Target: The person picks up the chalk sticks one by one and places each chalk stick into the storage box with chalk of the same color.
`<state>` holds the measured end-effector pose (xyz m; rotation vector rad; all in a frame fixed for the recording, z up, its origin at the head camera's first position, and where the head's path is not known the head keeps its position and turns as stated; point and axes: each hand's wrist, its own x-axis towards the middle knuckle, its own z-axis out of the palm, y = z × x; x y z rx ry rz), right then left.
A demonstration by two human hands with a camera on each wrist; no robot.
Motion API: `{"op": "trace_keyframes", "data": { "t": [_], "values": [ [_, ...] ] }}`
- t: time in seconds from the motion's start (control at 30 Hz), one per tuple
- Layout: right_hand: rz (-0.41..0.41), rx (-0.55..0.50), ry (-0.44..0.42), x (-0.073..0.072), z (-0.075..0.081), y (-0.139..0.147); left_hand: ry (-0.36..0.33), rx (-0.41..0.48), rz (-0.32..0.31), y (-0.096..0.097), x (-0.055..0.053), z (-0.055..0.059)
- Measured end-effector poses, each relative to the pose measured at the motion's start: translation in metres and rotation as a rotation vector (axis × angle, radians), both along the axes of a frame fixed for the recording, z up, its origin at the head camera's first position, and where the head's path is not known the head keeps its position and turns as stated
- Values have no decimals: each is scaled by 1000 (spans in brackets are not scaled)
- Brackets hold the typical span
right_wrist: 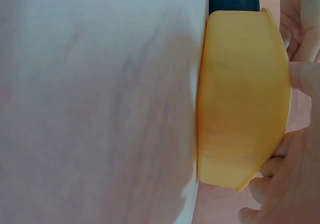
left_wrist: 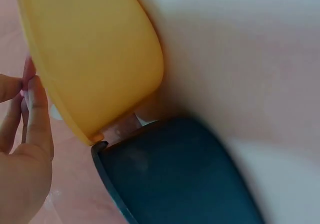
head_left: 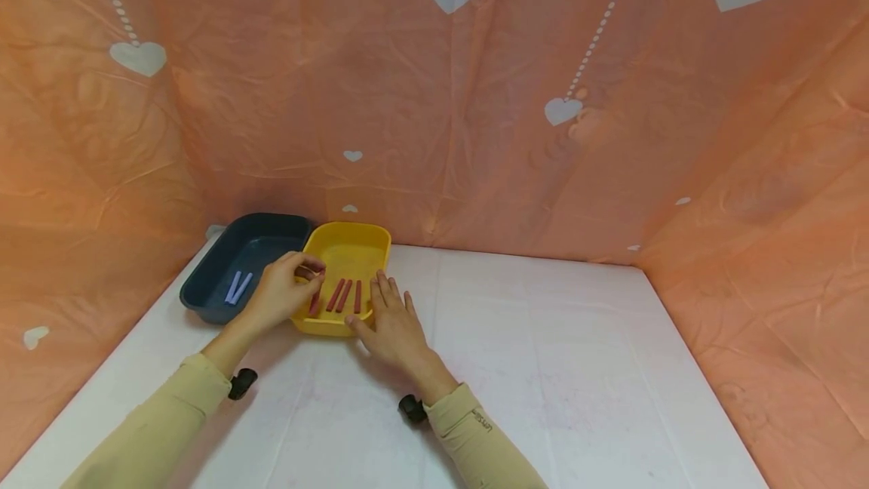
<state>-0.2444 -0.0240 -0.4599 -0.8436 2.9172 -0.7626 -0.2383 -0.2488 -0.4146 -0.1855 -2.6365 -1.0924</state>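
My left hand (head_left: 284, 289) is over the left side of a yellow tray (head_left: 353, 236). Its thumb and fingertips pinch a red stick (left_wrist: 28, 67), seen just above the tray rim in the left wrist view. Inside the tray, several red sticks (head_left: 344, 296) lie side by side near its front end. My right hand (head_left: 397, 330) rests at the tray's front right corner, fingers extended along the right rim and thumb on the front rim. In the right wrist view its fingers overlap the tray's edge.
A dark blue tray (head_left: 204, 278) stands against the yellow one on the left, with two pale purple sticks (head_left: 237, 287) inside. Both trays sit at the back left of a white-covered table (head_left: 543, 368). Orange cloth (head_left: 502, 172) with white hearts hangs behind and at both sides.
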Motion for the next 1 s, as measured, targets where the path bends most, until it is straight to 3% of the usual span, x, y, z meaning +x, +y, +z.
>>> {"op": "trace_keyframes", "data": {
  "t": [0.23, 0.5, 0.77, 1.0],
  "values": [
    [-1, -1, 13, 0, 1, 0, -76, -34, -42, 1, -21, -1],
    [2, 11, 3, -1, 0, 0, -161, -81, -52, 0, -43, -9],
    [1, 23, 6, 0, 1, 0, -200, -98, -45, 7, -54, -14],
    [-1, 27, 13, 0, 0, 0, -180, -120, 22, 15, -59, -24]
  ]
}}
